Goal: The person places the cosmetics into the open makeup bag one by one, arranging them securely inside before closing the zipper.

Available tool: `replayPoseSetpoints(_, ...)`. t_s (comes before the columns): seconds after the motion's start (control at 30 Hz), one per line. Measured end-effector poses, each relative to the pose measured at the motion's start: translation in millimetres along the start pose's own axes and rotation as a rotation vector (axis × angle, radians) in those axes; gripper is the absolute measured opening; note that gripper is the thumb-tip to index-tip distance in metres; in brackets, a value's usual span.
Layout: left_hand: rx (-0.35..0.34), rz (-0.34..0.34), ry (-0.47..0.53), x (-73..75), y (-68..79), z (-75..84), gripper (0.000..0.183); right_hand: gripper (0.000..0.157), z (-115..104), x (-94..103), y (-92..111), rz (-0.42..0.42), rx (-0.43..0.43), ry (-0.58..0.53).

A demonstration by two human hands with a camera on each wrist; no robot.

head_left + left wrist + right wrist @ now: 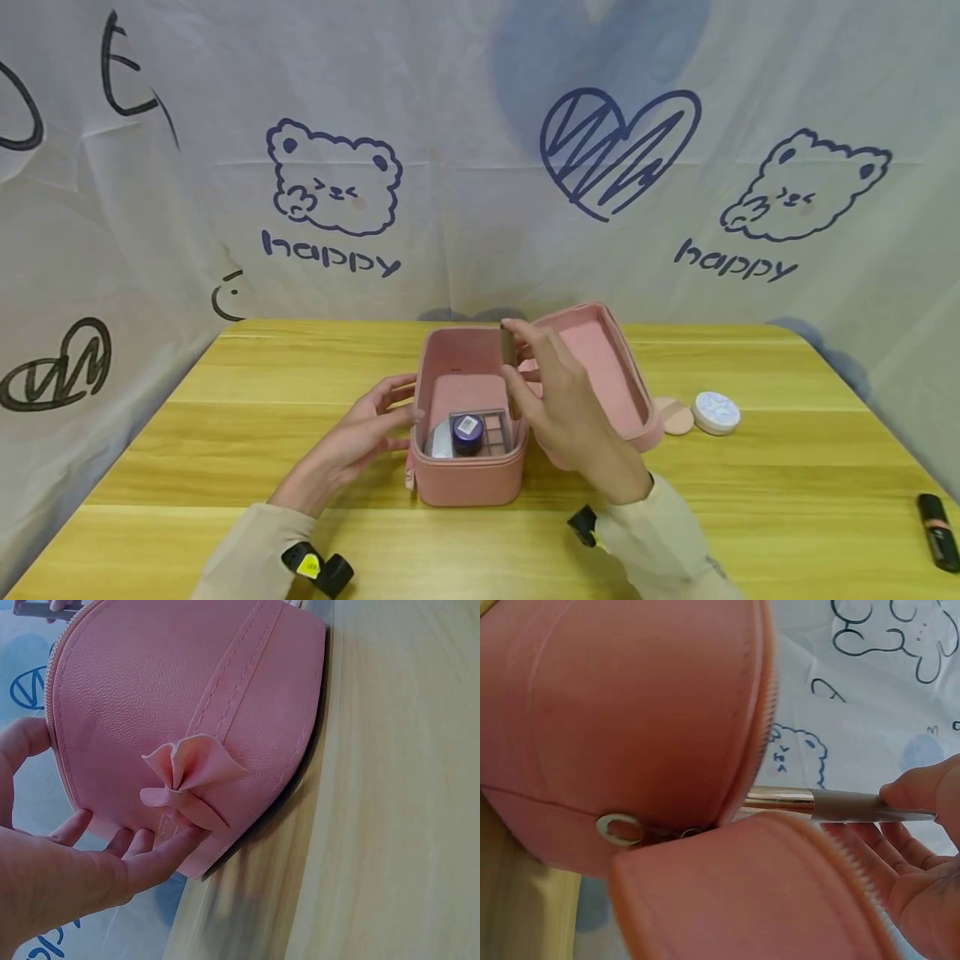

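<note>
A pink cosmetic case (468,483) stands with its lid (596,358) swung out to the right. My left hand (360,437) rests its spread fingers against the case's left wall, beside a pink bow (191,772). Over the right rim, my right hand (566,404) pinches an upright makeup brush (847,805) by its brown handle. Its shiny gold-coloured section points down and its lower end is hidden behind the case wall. Inside lie a purple-lidded jar (468,435), an eyeshadow palette (497,429) and a pale, silvery item (441,439).
To the right of the lid are a beige powder puff (675,416) and a round white compact (716,413). A black lipstick-like tube (937,532) lies at the table's right edge. Behind the wooden table (300,358) hangs a white cloth with drawings.
</note>
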State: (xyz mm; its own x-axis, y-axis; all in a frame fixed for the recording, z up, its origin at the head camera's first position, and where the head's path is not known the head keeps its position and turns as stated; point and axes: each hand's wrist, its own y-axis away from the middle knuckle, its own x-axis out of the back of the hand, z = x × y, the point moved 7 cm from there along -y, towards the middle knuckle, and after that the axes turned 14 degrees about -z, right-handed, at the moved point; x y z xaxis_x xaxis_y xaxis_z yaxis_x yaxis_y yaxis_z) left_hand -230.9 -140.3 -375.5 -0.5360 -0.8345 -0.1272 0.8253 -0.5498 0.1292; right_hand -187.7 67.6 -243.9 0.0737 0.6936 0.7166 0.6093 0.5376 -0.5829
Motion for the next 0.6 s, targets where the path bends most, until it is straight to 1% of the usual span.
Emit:
replayPoseSetpoints(0.13, -0.003, 0.0, -0.002, -0.4, -0.4, 0.1, 0.065, 0.049, 4, -2.5, -1, 0.002, 0.021, 0.001)
replayPoseSetpoints(0.23, -0.004, 0.001, -0.001, -0.4, -0.5, -0.1, 0.065, 0.048, 7, -6.5, -1, -0.012, 0.027, -0.015)
replayPoseSetpoints(0.37, -0.003, 0.007, -0.001, -0.7, -0.1, 0.0, 0.065, 0.05, 9, -13.3, -1, -0.056, 0.012, -0.048)
replayPoseSetpoints(0.5, 0.001, 0.01, 0.001, -1.3, 0.5, 0.7, 0.065, 0.053, 11, -18.7, -2, -0.098, -0.011, -0.04)
replayPoseSetpoints(0.6, 0.006, 0.013, 0.003, -1.6, 0.9, 1.0, 0.064, 0.052, 11, -19.4, -2, -0.093, -0.015, -0.026)
